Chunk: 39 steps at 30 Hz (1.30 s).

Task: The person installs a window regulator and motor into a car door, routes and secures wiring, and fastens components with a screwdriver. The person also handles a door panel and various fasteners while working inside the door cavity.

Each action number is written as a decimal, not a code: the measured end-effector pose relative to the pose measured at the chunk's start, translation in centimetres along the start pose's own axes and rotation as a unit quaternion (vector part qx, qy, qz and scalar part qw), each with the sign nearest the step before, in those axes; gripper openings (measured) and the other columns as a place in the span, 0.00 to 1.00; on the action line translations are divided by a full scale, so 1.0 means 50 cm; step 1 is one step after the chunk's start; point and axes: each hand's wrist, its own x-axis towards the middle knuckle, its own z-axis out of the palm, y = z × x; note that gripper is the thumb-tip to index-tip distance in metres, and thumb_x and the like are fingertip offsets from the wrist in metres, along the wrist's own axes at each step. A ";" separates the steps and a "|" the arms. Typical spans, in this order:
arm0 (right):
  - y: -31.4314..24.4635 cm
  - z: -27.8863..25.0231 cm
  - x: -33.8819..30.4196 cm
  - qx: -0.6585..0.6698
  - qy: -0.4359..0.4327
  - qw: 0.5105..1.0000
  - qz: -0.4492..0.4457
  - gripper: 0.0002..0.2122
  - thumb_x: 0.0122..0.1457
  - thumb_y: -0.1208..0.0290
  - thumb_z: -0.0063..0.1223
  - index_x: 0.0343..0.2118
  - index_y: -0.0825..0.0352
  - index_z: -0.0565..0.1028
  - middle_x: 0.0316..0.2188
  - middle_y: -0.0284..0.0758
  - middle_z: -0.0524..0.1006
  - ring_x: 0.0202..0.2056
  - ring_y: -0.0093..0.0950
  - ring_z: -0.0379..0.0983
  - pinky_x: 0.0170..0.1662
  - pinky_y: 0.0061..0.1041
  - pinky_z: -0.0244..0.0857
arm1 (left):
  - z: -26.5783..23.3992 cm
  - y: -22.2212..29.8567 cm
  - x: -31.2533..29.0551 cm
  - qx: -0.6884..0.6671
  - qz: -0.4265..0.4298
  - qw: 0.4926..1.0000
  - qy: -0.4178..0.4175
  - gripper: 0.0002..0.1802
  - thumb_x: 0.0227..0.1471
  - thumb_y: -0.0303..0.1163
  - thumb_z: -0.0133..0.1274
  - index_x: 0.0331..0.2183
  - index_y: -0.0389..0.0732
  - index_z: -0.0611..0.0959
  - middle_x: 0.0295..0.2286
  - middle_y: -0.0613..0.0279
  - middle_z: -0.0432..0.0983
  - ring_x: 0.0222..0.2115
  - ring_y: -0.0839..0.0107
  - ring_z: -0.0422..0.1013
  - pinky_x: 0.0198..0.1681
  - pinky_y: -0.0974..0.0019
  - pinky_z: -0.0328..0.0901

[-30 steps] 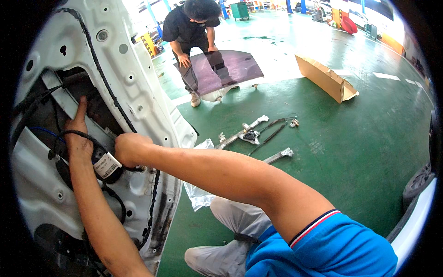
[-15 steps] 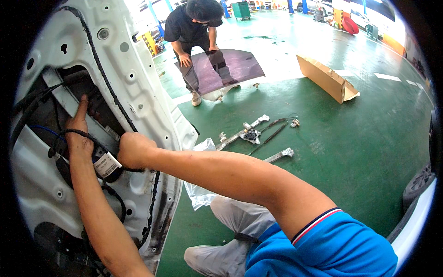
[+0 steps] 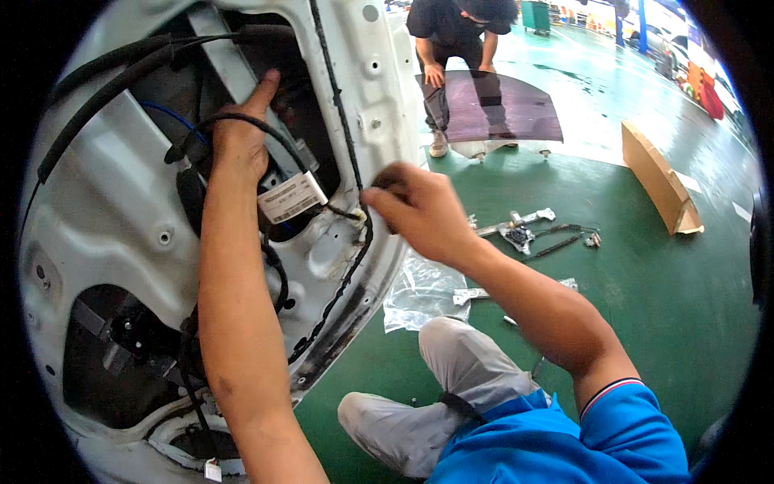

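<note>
My left hand (image 3: 242, 145) reaches into the large opening of a bare silver car door (image 3: 161, 202). Its thumb lies stretched over a slanting metal rail (image 3: 219, 52), and the hand is closed on that rail, though its fingers are mostly hidden. A black cable (image 3: 282, 139) with a white printed label (image 3: 292, 198) loops past the wrist. Just off the door's right edge is my right hand (image 3: 415, 206), its fingers curled and slightly blurred. Something dark shows between them, too unclear to name.
On the green floor (image 3: 580, 339) lie a window regulator (image 3: 516, 234) with cables, a second metal rail (image 3: 476, 294) and a clear plastic bag (image 3: 419, 294). Beyond, a co-worker (image 3: 459, 40) bends behind a tinted window glass (image 3: 504, 109). An open cardboard box (image 3: 661, 181) stands at right.
My right hand has drawn away from the door opening to the right, past the door's edge. My left hand stays at the rail. The view has swung left, shifting everything rightward.
</note>
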 end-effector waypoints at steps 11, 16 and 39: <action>0.046 -0.111 -0.089 0.101 -0.006 0.989 0.108 0.12 0.61 0.68 0.58 0.34 0.75 0.75 0.17 0.31 0.74 0.20 0.17 0.69 0.24 0.20 0.64 | 0.008 0.006 0.005 0.097 -0.024 0.993 0.069 0.31 0.48 0.44 0.68 0.48 0.37 0.78 0.37 0.58 0.78 0.33 0.62 0.73 0.40 0.58 0.70; 0.060 -0.124 -0.101 0.145 -0.017 0.978 0.149 0.10 0.61 0.70 0.57 0.34 0.75 0.75 0.18 0.31 0.74 0.19 0.17 0.69 0.24 0.20 0.63 | 0.022 0.020 -0.004 0.103 -0.023 0.991 0.088 0.27 0.47 0.42 0.69 0.44 0.35 0.80 0.33 0.57 0.78 0.31 0.62 0.73 0.37 0.58 0.69; 0.110 -0.135 -0.126 0.179 -0.028 0.969 0.168 0.11 0.60 0.69 0.58 0.35 0.75 0.75 0.20 0.31 0.75 0.21 0.18 0.70 0.24 0.20 0.64 | 0.034 -0.010 -0.040 0.132 -0.098 0.986 0.026 0.16 0.47 0.36 0.68 0.30 0.35 0.80 0.22 0.59 0.75 0.17 0.65 0.70 0.20 0.61 0.66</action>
